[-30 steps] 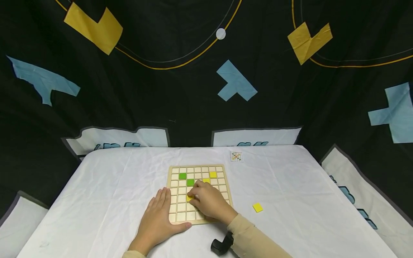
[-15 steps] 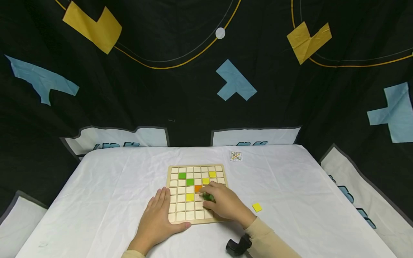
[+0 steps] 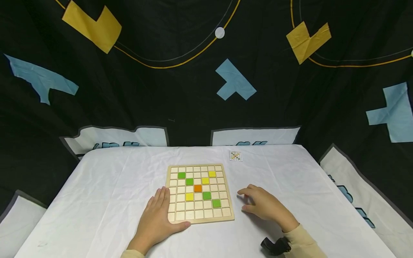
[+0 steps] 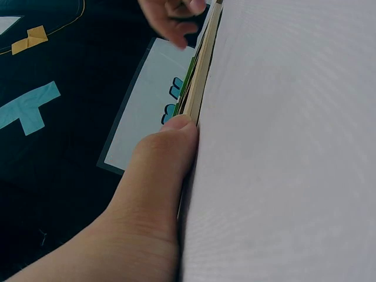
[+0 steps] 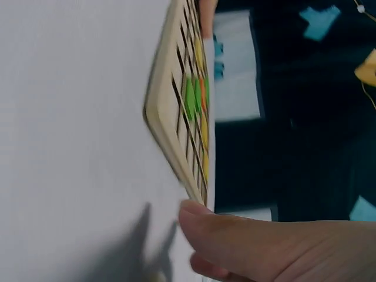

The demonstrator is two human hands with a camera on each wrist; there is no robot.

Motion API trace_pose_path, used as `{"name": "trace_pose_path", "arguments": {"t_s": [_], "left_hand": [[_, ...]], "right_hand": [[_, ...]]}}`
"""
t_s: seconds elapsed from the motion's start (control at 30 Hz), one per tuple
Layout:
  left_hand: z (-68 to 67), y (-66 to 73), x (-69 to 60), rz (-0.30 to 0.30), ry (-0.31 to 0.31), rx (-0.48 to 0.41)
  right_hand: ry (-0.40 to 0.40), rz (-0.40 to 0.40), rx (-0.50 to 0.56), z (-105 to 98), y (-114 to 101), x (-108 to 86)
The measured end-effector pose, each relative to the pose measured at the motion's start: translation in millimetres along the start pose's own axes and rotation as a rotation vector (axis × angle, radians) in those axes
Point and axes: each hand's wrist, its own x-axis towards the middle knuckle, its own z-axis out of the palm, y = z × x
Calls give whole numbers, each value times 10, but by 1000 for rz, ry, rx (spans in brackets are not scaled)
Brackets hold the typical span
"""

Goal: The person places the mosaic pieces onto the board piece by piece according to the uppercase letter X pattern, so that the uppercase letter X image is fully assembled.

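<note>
A wooden grid board point(image 3: 199, 214) lies on the table. Set in its squares are one orange tile point(image 3: 198, 188), three yellow tiles point(image 3: 189, 196) and several green tiles point(image 3: 216, 203), forming crossing diagonals. My left hand point(image 3: 156, 218) rests along the board's left side with straight fingers, its thumb point(image 4: 161, 144) against the front edge. To the right of the board, my right hand point(image 3: 266, 205) hovers over the cloth. Its thumb and fingers are loosely bent and apart, and nothing shows between them. The loose yellow tile seen earlier is hidden, around where this hand is.
A small printed pattern card point(image 3: 236, 156) lies behind the board, to its right. White cloth point(image 3: 106, 200) covers the table, and a dark curtain point(image 3: 180, 104) hangs at its far edge. A black strap mount point(image 3: 275, 246) sits at the right wrist.
My right hand has moved right, off the board to the cloth beside it. The orange tile and the two lower green tiles have come into sight. My left hand stays in place.
</note>
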Motion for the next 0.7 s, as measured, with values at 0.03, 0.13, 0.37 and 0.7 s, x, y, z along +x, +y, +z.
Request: {"name": "trace_pose_path", "arguments": {"t_s": [0.03,0.13,0.37,0.7], "left_hand": [[2,-2,1,0,1,0],[0,-1,2,3,1,4],[-32,16,12,1,-14,14],[-10,12,7,1,0,-2]], "right_hand": [[-5,14,4,-27,56,-34],[-15,43,10,-91,209,-131],[-27,92,63,-91,388,-275],[8,84,191,32,414,-205]]}}
